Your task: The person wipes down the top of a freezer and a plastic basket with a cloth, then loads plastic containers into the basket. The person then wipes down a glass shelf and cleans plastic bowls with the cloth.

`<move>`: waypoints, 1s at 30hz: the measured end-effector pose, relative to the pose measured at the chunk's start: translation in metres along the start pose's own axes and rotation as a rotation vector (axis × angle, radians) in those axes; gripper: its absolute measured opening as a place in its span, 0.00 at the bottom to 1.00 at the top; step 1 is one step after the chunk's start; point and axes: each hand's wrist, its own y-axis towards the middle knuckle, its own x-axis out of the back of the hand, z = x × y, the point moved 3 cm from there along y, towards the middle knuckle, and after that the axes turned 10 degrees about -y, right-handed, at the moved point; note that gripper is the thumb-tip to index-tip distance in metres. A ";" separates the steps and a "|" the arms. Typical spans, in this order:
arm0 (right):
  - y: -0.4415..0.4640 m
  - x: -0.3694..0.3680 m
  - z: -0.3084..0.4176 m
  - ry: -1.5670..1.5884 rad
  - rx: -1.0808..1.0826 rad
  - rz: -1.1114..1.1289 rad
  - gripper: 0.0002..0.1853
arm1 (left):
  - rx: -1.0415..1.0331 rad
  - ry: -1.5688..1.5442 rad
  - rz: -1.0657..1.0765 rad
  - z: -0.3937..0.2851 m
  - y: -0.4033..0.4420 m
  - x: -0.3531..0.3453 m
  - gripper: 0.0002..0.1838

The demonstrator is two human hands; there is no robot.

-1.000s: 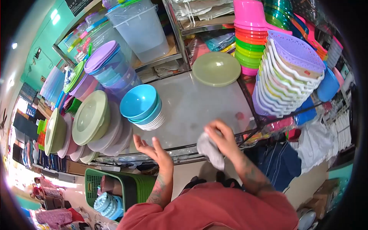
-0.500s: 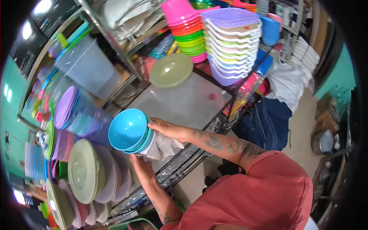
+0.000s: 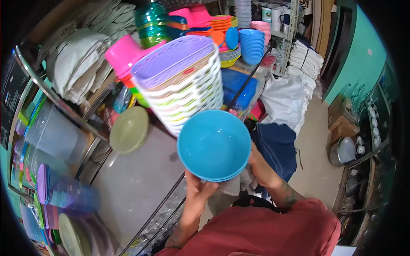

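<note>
A stack of blue bowls (image 3: 213, 145) is held up in front of my body, its top bowl tilted so that the inside faces me. My left hand (image 3: 198, 192) grips the stack at its lower left, the thumb against the bowl's side. On the right side my right hand (image 3: 260, 166) is closed on the same stack, its fingers partly hidden behind the rim. A grey cloth (image 3: 235, 184) hangs beneath the bowls beside my right hand; which fingers hold it is hidden.
Behind the bowls stands a tall stack of white and purple baskets (image 3: 179, 89). A green basin (image 3: 129, 130) lies on the shelf top (image 3: 136, 170). More basins (image 3: 72, 234) and plastic containers (image 3: 64, 187) line the left. A white sack (image 3: 282, 100) and dark blue fabric (image 3: 275, 147) lie right.
Both hands have carried the bowl stack to the right and closer, away from the basins on the left. My view has turned rightward too.
</note>
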 end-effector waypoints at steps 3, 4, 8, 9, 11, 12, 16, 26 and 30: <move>0.011 0.081 -0.009 -0.043 -0.030 -0.126 0.39 | 0.042 0.025 0.085 0.044 0.072 -0.049 0.53; 0.021 0.104 -0.012 -0.061 -0.040 -0.168 0.40 | 0.034 0.052 0.114 0.056 0.097 -0.062 0.53; 0.081 0.175 -0.025 -0.069 -0.047 -0.258 0.40 | 0.061 -0.062 0.127 0.106 0.194 -0.088 0.55; 0.099 0.189 -0.031 -0.063 -0.039 -0.252 0.40 | 0.007 -0.024 0.144 0.111 0.215 -0.092 0.54; 0.138 0.210 -0.047 -0.002 -0.068 -0.228 0.39 | -0.014 -0.046 0.097 0.120 0.253 -0.097 0.54; 0.159 0.217 -0.058 0.030 -0.087 -0.209 0.39 | -0.026 -0.056 0.066 0.119 0.267 -0.098 0.53; 0.227 0.225 -0.078 0.120 -0.169 -0.138 0.38 | -0.076 -0.088 -0.014 0.117 0.317 -0.092 0.52; 0.318 0.194 -0.121 0.188 -0.255 -0.028 0.37 | -0.336 0.176 -0.261 0.159 0.352 -0.047 0.53; 0.295 0.175 -0.106 0.066 -0.164 -0.081 0.36 | -0.225 0.397 -0.129 0.171 0.301 -0.052 0.49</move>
